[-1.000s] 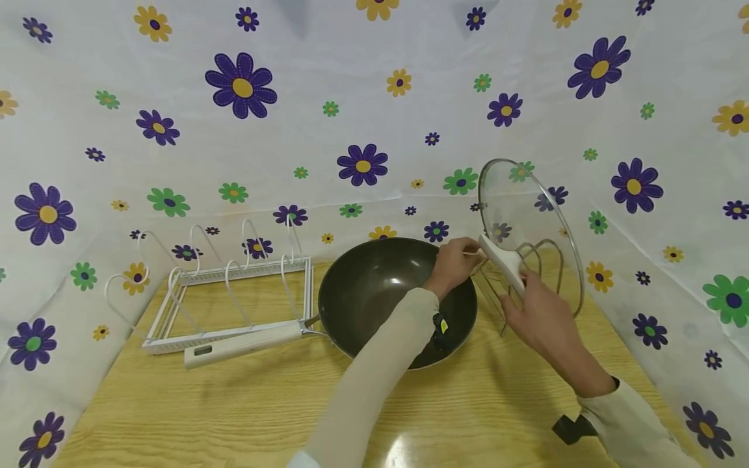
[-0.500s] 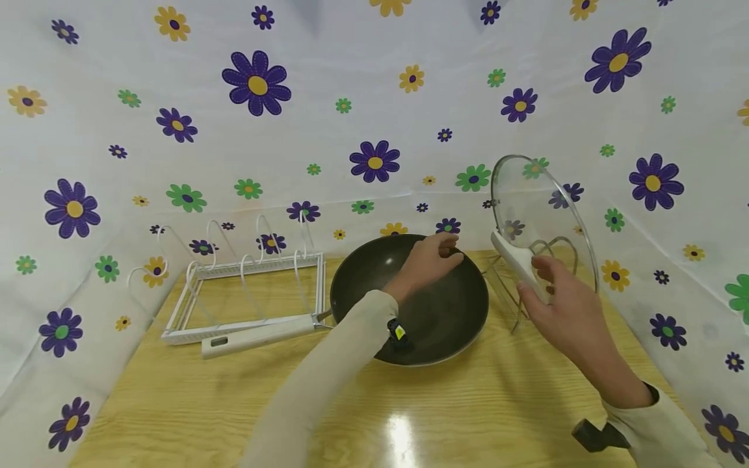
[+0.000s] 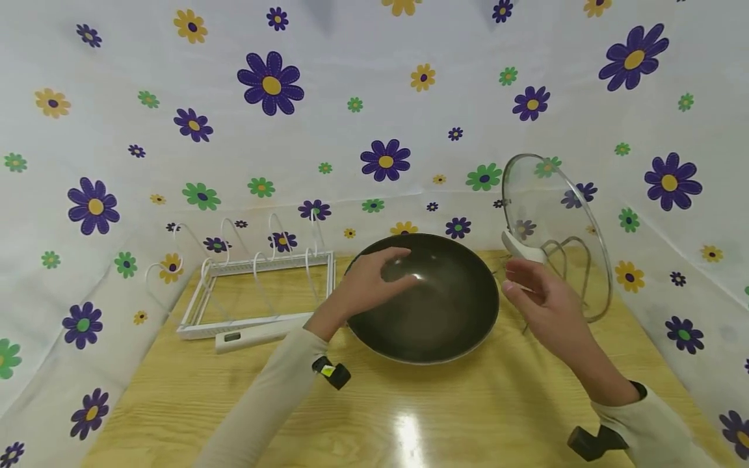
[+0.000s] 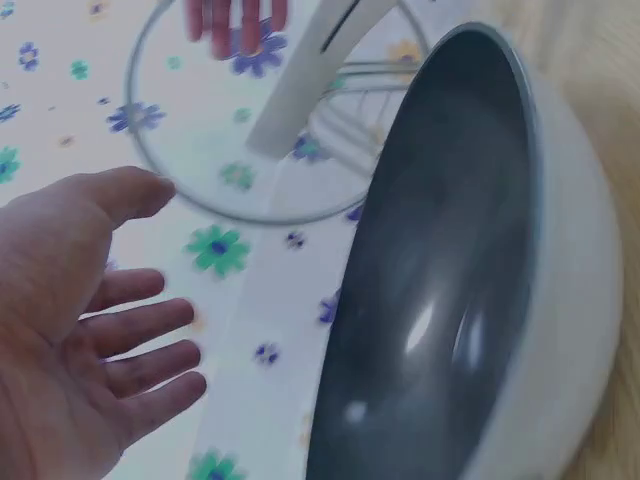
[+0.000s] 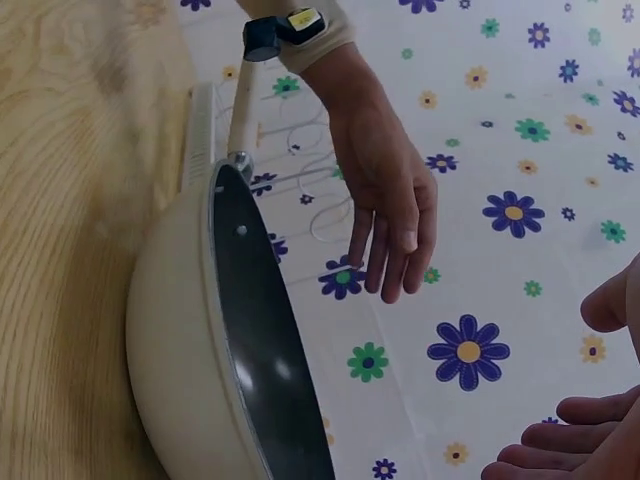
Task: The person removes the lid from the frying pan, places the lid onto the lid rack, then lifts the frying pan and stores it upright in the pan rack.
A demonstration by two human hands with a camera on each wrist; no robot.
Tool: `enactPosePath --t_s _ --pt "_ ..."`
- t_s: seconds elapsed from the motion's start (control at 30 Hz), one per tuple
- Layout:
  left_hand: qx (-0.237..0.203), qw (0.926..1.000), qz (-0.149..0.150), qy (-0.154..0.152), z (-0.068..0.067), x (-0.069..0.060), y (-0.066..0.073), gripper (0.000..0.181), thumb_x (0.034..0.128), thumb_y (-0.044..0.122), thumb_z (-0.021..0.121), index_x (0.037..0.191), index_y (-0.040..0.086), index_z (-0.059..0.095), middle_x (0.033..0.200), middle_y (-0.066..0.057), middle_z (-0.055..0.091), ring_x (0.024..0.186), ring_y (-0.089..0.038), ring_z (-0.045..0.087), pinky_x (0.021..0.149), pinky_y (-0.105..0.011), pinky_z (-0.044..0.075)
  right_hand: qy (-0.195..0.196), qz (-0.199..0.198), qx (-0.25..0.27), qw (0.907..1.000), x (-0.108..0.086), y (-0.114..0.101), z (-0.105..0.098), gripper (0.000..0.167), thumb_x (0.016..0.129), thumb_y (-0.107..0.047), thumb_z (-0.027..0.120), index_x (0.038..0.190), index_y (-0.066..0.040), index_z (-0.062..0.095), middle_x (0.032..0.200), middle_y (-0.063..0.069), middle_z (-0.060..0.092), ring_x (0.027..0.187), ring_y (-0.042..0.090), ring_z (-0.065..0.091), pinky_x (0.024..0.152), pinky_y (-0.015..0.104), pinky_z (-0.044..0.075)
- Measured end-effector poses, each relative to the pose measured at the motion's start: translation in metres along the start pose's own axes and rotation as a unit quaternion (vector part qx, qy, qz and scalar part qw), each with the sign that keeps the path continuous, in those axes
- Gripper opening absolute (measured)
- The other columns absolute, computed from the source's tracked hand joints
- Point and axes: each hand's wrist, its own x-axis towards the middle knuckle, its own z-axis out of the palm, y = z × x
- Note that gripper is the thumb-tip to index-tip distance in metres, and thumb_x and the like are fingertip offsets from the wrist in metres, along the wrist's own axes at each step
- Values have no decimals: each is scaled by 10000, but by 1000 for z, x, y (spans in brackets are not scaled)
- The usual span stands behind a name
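A wok (image 3: 439, 318) with a dark inside and a pale outside stands on the wooden table, its pale handle (image 3: 251, 337) pointing left. My left hand (image 3: 365, 283) hovers over the wok's left side, fingers apart and holding nothing. To the right, a glass lid (image 3: 598, 227) stands steeply tilted in a wire stand (image 3: 587, 257), its white knob handle (image 3: 519, 247) facing the wok. Close by that handle is my right hand (image 3: 550, 312), fingers loosely bent around nothing. The left wrist view shows a gap between the right fingertips (image 4: 222, 30) and the lid handle (image 4: 300, 100).
A white rack (image 3: 196, 330) with several upright wire loops stands at the left, behind the wok's handle. Flower-printed cloth (image 3: 328, 136) encloses the table at the back and sides. Bare wooden table (image 3: 468, 416) lies in front of the wok.
My left hand has left the wire stand and moved left across the wok. My right hand has let go of the lid handle and drawn slightly away. The lid stays standing.
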Motion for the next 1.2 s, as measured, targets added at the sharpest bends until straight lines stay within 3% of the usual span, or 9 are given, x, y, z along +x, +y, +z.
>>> enactPosePath --t_s 0.13,0.23,0.37,0.57,0.67,0.83,0.97,1.2 --pt "77 9998 -14 -173 -19 -30 -18 550 978 442 674 1419 122 601 1423 -43 613 1277 -309 594 1047 -493 492 -259 120 62 9996 2 6 14 467 1051 -230 602 1439 11 509 1440 200 560 1322 361 547 949 75 450" --pt "78 9995 -1 -293 -33 -50 -32 537 999 431 652 1411 89 605 1417 -47 618 1268 -309 599 1039 -490 498 -392 233 -52 9989 3 10 23 495 1052 -273 600 1452 1 497 1471 186 534 1368 361 511 1032 250 492" --pt "204 9991 -20 -374 -48 -74 -48 508 1013 404 643 1396 70 615 1396 -53 635 1285 -280 593 1040 -482 499 -468 281 -449 9975 4 18 30 525 1052 -305 597 1455 13 487 1491 209 508 1390 385 479 1084 501 450" --pt "446 9984 -285 -196 -66 -109 -70 478 1005 420 652 1357 97 648 1372 -73 652 1255 -300 620 1010 -503 521 -368 242 -831 9956 9 27 37 550 1053 -315 585 1463 34 475 1506 261 477 1346 478 499 1056 598 451" --pt "473 9973 -499 -261 -73 -123 -80 490 1017 425 630 1377 93 632 1379 -87 645 1259 -316 617 1021 -523 510 -301 203 -967 9946 13 33 42 550 1052 -322 584 1458 34 478 1500 261 482 1333 492 502 1069 608 435" --pt "505 9944 -812 -460 -80 -139 -90 534 1036 463 579 1407 80 598 1339 -118 666 1214 -329 645 976 -532 531 -191 254 -1191 9924 17 42 48 567 1044 -356 585 1461 12 477 1469 285 509 1306 498 509 1045 631 426" --pt "571 9929 -891 -545 -83 -146 -94 529 1041 463 567 1382 61 609 1282 -129 693 1144 -311 684 924 -496 562 -299 473 -1316 9897 21 49 50 613 1048 -379 569 1496 16 428 1495 311 466 1337 509 467 1052 652 400" --pt "1251 9862 -907 -596 -86 -154 -101 417 1042 377 597 1306 68 685 1220 -115 724 1081 -310 704 906 -523 557 -518 888 -1390 9849 37 64 54 710 1049 -342 559 1528 114 300 1541 361 344 1413 532 342 1127 665 310"
